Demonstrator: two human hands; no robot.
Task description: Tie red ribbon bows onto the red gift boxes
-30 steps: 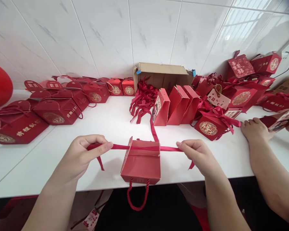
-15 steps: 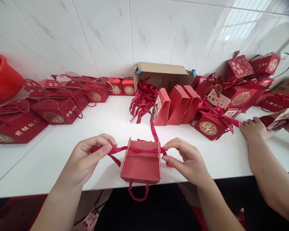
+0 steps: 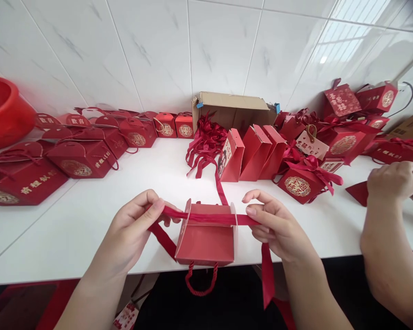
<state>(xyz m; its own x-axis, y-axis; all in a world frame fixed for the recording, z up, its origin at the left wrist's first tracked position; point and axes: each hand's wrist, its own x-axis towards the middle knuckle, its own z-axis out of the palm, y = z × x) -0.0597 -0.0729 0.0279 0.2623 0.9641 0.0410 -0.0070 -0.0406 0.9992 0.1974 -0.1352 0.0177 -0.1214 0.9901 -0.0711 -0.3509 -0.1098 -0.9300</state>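
Note:
A small red gift box (image 3: 206, 243) lies at the front edge of the white table, its twisted red cord handle (image 3: 202, 291) hanging over the edge. Across the top of the box a dark red ribbon (image 3: 211, 218) is stretched, running through both side flaps. To the left of the box, my left hand (image 3: 137, 224) pinches the ribbon between thumb and fingers, with a loose piece slanting down beside the box. On the other side my right hand (image 3: 275, 222) grips the ribbon, and its tail hangs below the palm past the table edge.
Behind the box, several red boxes (image 3: 251, 153) stand beside a pile of ribbons (image 3: 206, 142) and a cardboard box (image 3: 234, 101). Rows of red boxes (image 3: 82, 158) line the left; finished-looking bowed boxes (image 3: 298, 183) are at right. A co-worker's hand (image 3: 395, 181) works at far right.
My right hand has moved right, drawing the ribbon out flat through the flap, and its tail now hangs down. The co-worker's hand has lifted and shifted right.

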